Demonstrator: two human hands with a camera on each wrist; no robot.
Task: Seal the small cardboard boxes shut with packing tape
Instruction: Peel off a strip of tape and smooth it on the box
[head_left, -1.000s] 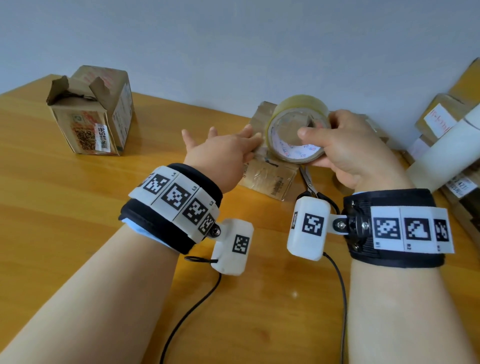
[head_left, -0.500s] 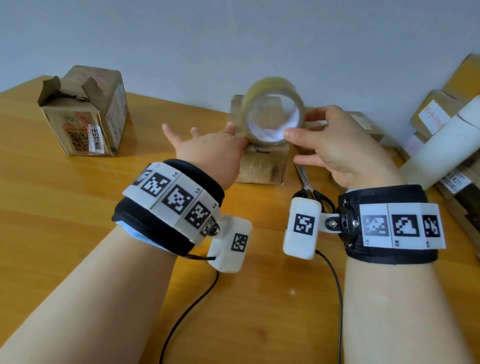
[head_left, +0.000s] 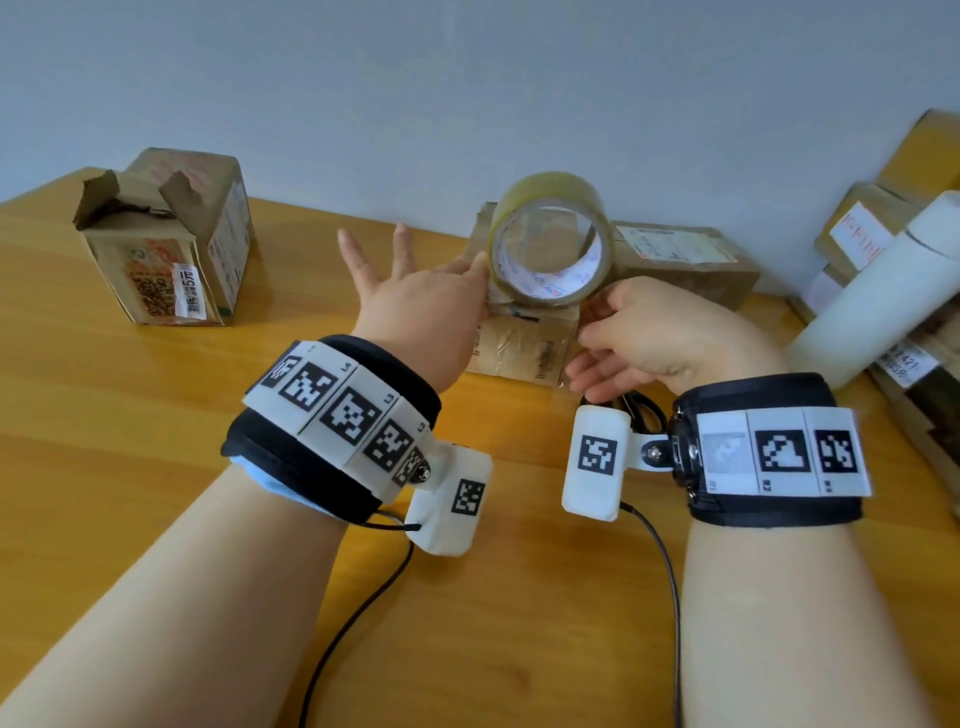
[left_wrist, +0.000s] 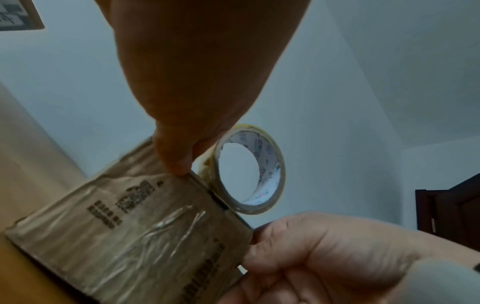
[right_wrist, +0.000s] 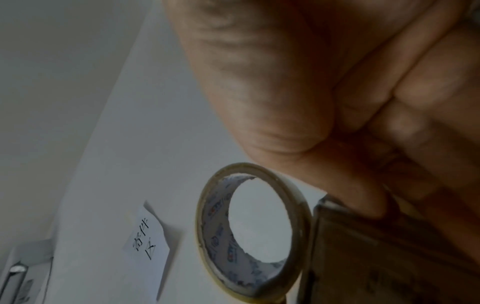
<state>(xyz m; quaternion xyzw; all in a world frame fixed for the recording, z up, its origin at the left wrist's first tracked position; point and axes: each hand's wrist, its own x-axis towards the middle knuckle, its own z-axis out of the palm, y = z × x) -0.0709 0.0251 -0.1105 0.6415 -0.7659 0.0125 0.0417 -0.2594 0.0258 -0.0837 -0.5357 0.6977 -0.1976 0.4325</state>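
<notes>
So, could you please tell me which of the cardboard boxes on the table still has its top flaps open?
The far-left box, standing alone with torn flaps up. The box between the hands is closed.

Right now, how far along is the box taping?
Done: nothing finished. In hand: the tape roll stands on the small box; the left hand touches it, the right hand holds the box edge. Left: the torn-open box is unsealed.
</notes>
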